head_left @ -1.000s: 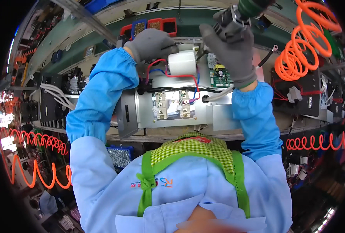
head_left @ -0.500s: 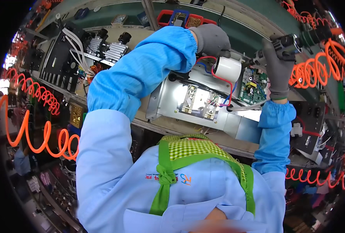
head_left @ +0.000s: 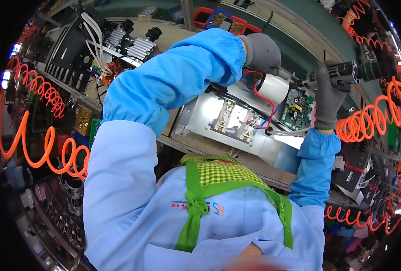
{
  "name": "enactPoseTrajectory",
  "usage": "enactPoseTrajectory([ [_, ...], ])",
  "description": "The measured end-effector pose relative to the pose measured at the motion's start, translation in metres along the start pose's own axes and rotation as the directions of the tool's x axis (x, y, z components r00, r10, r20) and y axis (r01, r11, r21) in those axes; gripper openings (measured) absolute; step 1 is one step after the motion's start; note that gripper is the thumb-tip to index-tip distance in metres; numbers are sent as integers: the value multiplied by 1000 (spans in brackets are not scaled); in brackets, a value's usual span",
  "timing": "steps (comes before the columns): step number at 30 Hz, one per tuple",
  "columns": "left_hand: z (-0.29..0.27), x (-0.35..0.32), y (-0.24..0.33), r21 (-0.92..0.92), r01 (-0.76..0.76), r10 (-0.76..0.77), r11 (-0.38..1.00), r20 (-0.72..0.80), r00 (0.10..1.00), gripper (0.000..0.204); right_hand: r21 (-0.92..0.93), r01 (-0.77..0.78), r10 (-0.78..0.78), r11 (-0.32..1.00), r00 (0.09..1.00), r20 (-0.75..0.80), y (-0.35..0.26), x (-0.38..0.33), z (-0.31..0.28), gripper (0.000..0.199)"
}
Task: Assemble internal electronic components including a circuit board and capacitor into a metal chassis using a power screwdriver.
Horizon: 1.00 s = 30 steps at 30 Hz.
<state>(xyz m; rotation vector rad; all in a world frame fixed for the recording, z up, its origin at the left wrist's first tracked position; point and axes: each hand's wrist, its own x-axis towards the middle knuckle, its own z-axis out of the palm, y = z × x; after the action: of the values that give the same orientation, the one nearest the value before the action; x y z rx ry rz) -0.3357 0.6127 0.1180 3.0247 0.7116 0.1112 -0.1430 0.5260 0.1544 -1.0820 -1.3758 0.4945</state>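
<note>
A metal chassis [head_left: 196,118] lies on the bench in front of me. On its far side sits a white cylinder [head_left: 275,89], probably a capacitor, with red and blue wires running from it. My left hand [head_left: 262,53], in a grey glove, is closed right behind the cylinder; what its fingertips grip is hidden. My right hand [head_left: 328,92], gloved too, is wrapped round a power screwdriver [head_left: 345,72]. The screwdriver lies nearly level, its tip pointing left at the cylinder's right end. Beneath it is a green circuit board [head_left: 298,110].
Orange coiled hoses [head_left: 367,124] hang at the right, and another coiled hose [head_left: 49,140] at the left. Red and blue bins [head_left: 219,19] of small metal parts stand at the back. Another assembly with silvery finned blocks [head_left: 130,47] lies on the bench's left.
The whole view has shifted and turned slightly. Both hands, the screwdriver and the cylinder keep nearly the same places relative to the chassis.
</note>
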Motion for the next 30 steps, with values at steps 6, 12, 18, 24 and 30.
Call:
enactPoseTrajectory([
  [6,1,1,-1,-1,24,-24,1000,-24,999,35,-6,-43,44,999,997,60,4,-5,-3,18],
  [12,-7,1,-2,-59,58,-66,997,-137,988,40,-64,93,-93,994,996,3,10,-1,-18,23],
  [18,-18,-24,-20,-992,17,-812,126,-93,576,46,-76,265,-271,961,960,-75,-55,11,-61,29],
  [24,-34,-22,35,-738,-431,-640,-519,1,769,25,234,526,-420,818,823,-381,-101,19,-57,46],
  [30,-50,-44,43,-891,-237,-621,-386,61,781,27,142,663,-511,735,679,-527,-102,27,-39,56],
])
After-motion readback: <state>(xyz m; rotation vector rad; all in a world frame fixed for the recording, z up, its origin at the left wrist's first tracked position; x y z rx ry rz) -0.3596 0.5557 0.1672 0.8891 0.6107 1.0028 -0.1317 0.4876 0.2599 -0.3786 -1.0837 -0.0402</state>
